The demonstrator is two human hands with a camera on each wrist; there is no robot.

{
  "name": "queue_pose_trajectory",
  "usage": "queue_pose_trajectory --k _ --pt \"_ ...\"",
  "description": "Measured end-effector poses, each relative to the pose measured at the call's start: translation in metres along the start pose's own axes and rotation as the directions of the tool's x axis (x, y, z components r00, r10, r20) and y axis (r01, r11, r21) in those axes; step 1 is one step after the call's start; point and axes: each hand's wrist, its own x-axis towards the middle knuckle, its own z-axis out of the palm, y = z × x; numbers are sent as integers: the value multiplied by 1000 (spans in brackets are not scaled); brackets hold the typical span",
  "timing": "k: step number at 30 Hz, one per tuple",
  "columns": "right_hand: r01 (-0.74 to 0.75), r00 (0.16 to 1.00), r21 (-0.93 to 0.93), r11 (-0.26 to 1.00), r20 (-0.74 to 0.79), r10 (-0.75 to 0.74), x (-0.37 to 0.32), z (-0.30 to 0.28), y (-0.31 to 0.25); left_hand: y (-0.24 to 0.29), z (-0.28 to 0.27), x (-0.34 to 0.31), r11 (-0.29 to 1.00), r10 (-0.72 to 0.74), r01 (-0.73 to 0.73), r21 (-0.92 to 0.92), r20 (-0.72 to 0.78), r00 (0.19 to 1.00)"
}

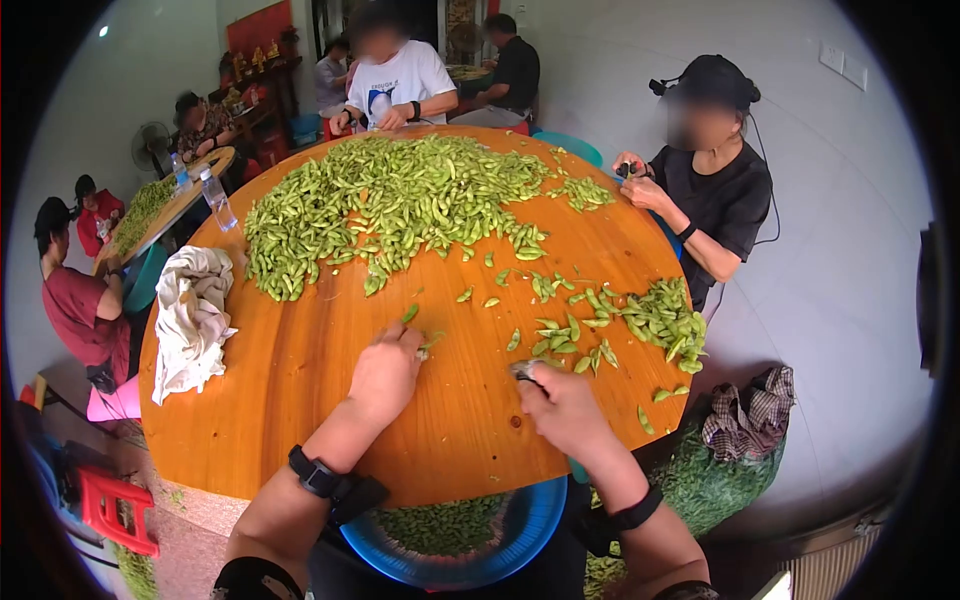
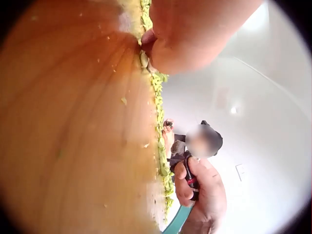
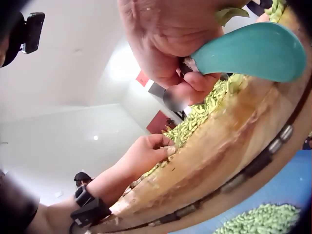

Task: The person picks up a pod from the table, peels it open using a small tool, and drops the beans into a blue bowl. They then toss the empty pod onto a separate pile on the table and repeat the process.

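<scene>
On the round wooden table (image 1: 300, 400), my left hand (image 1: 385, 375) pinches a green soybean pod (image 1: 410, 313) at its curled fingertips, low over the wood. A second pod (image 1: 432, 344) shows beside these fingers. To the right, my right hand (image 1: 568, 410) grips a tool with a broad teal handle (image 3: 253, 51). Its metallic end (image 1: 522, 370) points toward the left hand in the head view; the fingers hide much of it, so I cannot tell its kind. A large heap of pods (image 1: 400, 195) lies beyond the hands, and a smaller pile (image 1: 665, 322) sits at the right edge.
Below the table edge at my lap, a blue basin (image 1: 520, 555) holds pods. A crumpled white cloth (image 1: 192, 315) and a water bottle (image 1: 217, 200) are on the left. One person (image 1: 715, 180) sits at the right, another (image 1: 400, 85) across. A full green sack (image 1: 725, 480) stands lower right.
</scene>
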Motion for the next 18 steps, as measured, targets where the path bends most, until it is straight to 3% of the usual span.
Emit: queue_pose_trajectory --k 2,3,4,5,7,8,10,11,13,14,16,17,18 --pt "-86 994 81 993 76 80 2 12 -5 6 -2 -3 998 22 -21 -53 3 1000" --pt "10 999 29 1000 39 -11 4 14 -15 11 -4 -5 952 -3 31 -303 92 996" --pt "4 999 30 1000 35 -5 7 19 -17 17 -5 -7 842 -8 105 -529 183 983" --pt "76 997 17 997 6 -76 10 24 -18 22 -6 -9 841 -4 104 -530 186 982" --pt "162 987 28 986 -23 -162 14 34 -13 29 -6 -11 381 -100 365 -849 354 930" --pt "161 987 26 987 -25 -160 13 37 -12 29 -4 -12 381 -97 364 -850 355 930" --pt "13 993 121 993 114 -27 11 43 -12 26 3 -11 150 -79 299 -942 290 954" --pt "12 993 116 993 116 -26 11 44 -15 23 6 -11 144 -79 298 -944 289 954" --pt "-259 953 334 906 239 185 8 44 -26 18 11 -12 125 -91 281 -952 271 958" --pt "-262 953 329 907 240 188 8 42 -30 17 9 -12 119 -91 280 -953 271 958" --pt "-320 943 326 889 201 266 11 37 -35 15 0 -11 291 -109 284 -914 264 958" --pt "-323 942 320 891 202 269 12 37 -35 15 -3 -12 284 -110 285 -916 264 958" --pt "-344 936 356 869 210 284 13 37 -36 15 -5 -13 362 -121 283 -888 256 959"
